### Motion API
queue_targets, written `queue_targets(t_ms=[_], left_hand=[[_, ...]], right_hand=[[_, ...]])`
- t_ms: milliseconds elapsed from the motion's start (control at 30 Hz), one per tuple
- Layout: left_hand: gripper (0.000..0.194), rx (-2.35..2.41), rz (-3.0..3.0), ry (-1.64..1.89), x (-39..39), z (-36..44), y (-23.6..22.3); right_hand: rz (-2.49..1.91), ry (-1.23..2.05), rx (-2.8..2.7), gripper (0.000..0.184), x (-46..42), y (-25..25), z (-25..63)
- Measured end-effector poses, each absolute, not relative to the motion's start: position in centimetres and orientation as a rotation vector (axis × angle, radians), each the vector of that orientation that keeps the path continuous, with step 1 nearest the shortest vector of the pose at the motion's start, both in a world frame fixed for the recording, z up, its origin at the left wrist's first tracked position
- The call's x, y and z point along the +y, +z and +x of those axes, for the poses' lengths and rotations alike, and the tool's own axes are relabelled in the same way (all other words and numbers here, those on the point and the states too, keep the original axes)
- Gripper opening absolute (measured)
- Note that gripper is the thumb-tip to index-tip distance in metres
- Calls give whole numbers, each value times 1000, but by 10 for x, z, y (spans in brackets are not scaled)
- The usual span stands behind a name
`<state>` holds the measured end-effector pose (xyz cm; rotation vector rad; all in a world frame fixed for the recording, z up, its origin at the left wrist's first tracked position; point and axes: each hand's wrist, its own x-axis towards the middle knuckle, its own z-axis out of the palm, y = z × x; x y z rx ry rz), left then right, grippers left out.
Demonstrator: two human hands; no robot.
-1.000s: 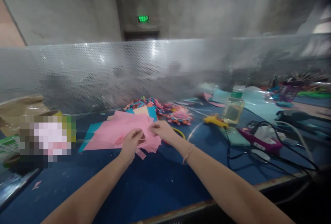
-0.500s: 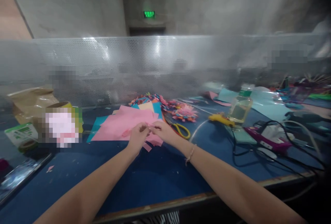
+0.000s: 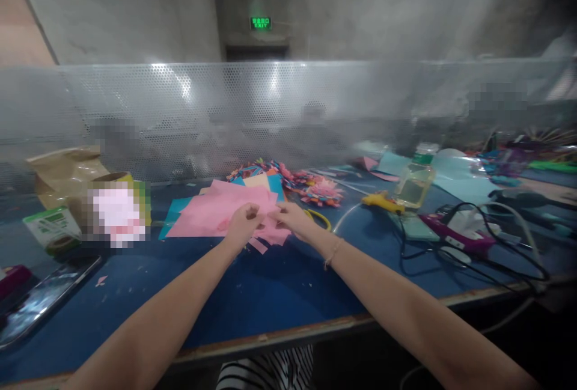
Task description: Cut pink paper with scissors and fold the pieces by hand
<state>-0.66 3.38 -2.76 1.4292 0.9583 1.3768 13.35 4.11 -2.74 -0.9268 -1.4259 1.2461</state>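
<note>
Head-worn view, looking forward and down (a lone camera), table at arm's reach

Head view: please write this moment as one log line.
left hand: over pink paper | right hand: over pink paper | grips: unclear | right side: bottle, yellow tool

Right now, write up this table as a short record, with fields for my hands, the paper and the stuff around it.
left hand: fingers bent over the pink paper; grip unclear
right hand: beside the left hand, fingers bent; grip unclear
pink paper: sheets partly over blue paper
behind: bright paper flowers
right side: yellow glue gun, bottle, purple power strip
surface: blue table
</note>
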Motion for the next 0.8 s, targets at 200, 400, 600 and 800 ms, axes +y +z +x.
queue_targets(t_ms=[200,400,600,800], left_hand=[[15,942,1456,1398,31,-4,-25],[16,946,1384,1453,33,-3,-27],[12,1017,1474,1489,37,-5,-31],[16,980,1533,1436,39,-8,-34]], right_hand=[[-834,1367,-1413,14,39,-24,136],[-829,1410,-1232,14,42,-22,136],[-847,1308,-1401,14,42,-24,138],[-861,1318,-1381,16,43,-24,138]])
